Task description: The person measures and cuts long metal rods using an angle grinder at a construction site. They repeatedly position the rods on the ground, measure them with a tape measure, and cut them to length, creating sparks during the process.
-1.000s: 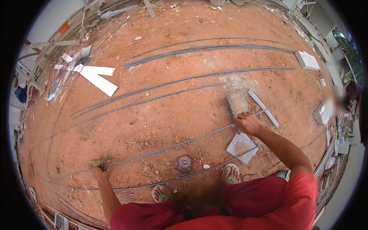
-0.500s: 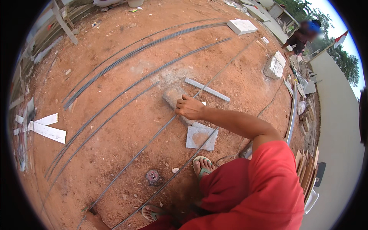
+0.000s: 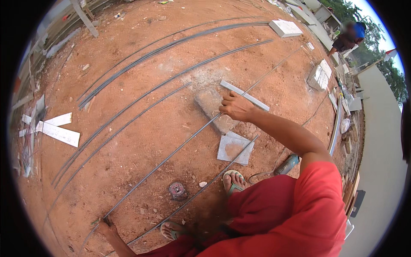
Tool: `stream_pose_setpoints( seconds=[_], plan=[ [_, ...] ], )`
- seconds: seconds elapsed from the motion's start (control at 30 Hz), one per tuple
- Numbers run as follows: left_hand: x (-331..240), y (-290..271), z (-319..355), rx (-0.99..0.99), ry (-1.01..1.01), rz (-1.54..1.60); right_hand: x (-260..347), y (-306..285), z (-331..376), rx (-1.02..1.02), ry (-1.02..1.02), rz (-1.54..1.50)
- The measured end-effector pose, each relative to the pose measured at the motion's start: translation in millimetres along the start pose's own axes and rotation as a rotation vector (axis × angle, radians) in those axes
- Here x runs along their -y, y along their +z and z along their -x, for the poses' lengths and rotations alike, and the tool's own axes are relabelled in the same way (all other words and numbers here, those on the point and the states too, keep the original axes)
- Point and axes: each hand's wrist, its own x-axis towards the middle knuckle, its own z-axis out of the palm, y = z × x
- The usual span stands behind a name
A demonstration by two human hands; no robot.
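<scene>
A thin metal rod point(image 3: 167, 158) is grasped by the right hand point(image 3: 236, 106) over a stone block point(image 3: 207, 102); whether the left hand point(image 3: 108, 228) is closed cannot be told. Other rods point(image 3: 171, 44) are already laid on the dirt ground point(image 3: 124, 160); this one is not yet released.

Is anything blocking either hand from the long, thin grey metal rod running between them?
Nothing visible does. The right hand is closed around the long, thin grey metal rod, seen over the rough, grey-brown rectangular block; the left hand is at the rod's lower-left stretch in view, its exact grip unclear.
</scene>
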Motion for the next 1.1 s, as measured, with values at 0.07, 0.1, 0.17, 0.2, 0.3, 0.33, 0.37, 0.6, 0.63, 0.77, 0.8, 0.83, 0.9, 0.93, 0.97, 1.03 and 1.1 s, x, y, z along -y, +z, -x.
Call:
stream_pose_setpoints(
  seconds=[0.07,0.1,0.17,0.2,0.3,0.33,0.37,0.6,0.63,0.77,0.8,0.83,0.9,0.93,0.97,1.03,1.1],
  plan=[
    [6.6,4.0,-2.1,0.033,0.009,0.012,-4.1,1.5,-0.8,0.073,0.006,-0.004],
    [14.1,12.1,3.4,0.028,-0.004,-0.004,-7.1,2.7,1.5,0.116,0.011,-0.003],
    [18.6,25.7,21.9,0.001,-0.009,-0.030,-10.6,6.1,5.5,0.092,0.011,-0.009],
    [21.7,29.9,28.7,-0.019,-0.005,-0.036,-11.5,8.3,3.7,0.075,0.006,-0.016],
    [14.0,42.6,55.9,-0.053,-0.021,-0.132,-10.4,2.5,-18.3,0.044,0.063,-0.101],
    [12.2,47.3,63.9,-0.060,-0.041,-0.178,-9.7,4.5,-24.4,0.017,0.097,-0.163],
    [8.9,47.6,69.7,-0.034,-0.044,-0.243,-9.7,8.5,-31.3,-0.016,0.126,-0.229],
    [-10.8,39.3,82.7,-0.035,-0.068,-0.510,20.4,7.6,-155.2,-0.117,0.111,-0.381],
    [-15.0,40.8,86.7,-0.013,-0.054,-0.562,22.7,12.6,-176.1,-0.123,0.106,-0.369],
    [-19.3,57.7,111.1,0.042,0.025,-0.791,29.1,35.4,-250.0,-0.235,0.148,-0.400],
    [-17.7,63.5,116.5,0.044,0.049,-0.856,30.3,36.2,-264.4,-0.242,0.162,-0.398],
    [-15.9,61.3,122.6,-0.023,0.078,-0.871,38.7,34.1,-280.4,-0.244,0.162,-0.405],
    [0.4,34.5,113.5,-0.097,0.376,-1.067,55.7,26.5,-307.0,-0.260,0.148,-0.424],
    [9.5,23.5,109.7,-0.131,0.519,-1.167,59.5,29.0,-314.2,-0.268,0.141,-0.433],
    [14.0,35.0,116.4,-0.157,0.628,-1.126,56.5,33.6,-316.7,-0.273,0.148,-0.434],
    [10.5,39.5,126.7,-0.204,0.733,-1.197,56.5,42.1,-323.0,-0.211,0.175,-0.456],
    [7.5,52.2,141.6,-0.299,0.742,-1.185,51.2,53.4,-326.1,-0.198,0.210,-0.472]
  ],
)
